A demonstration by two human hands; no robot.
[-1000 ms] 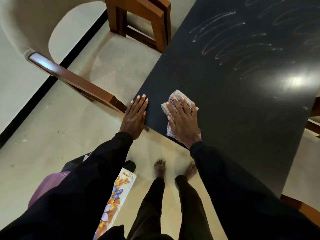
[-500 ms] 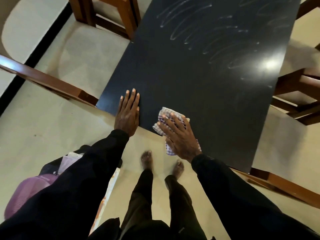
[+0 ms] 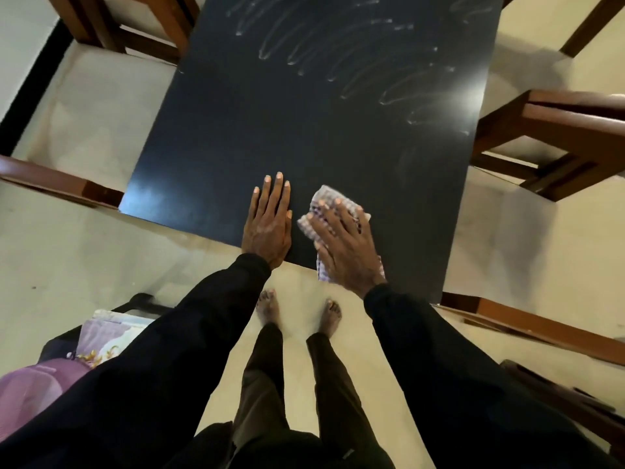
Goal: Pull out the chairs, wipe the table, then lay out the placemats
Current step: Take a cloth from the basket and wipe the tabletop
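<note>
A black table [image 3: 304,130] fills the upper middle, with curved wet wipe streaks across its far half. My right hand [image 3: 345,248] presses flat on a checked cloth [image 3: 321,204] at the table's near edge, and part of the cloth hangs over that edge. My left hand [image 3: 269,225] lies flat on the tabletop just left of the cloth, fingers together, holding nothing. Floral placemats [image 3: 105,336] lie on a dark seat at the lower left, partly hidden by my left sleeve.
Wooden chairs stand pulled back around the table: one at the right [image 3: 554,137], one at the upper left [image 3: 135,25], rails at the left [image 3: 61,184] and lower right [image 3: 541,330]. My bare feet [image 3: 297,309] stand on the pale floor. A purple object [image 3: 30,390] sits lower left.
Both hands have shifted right along the table's near edge, from the left corner toward the middle, with the cloth sliding under my right hand. The view swung right too.
</note>
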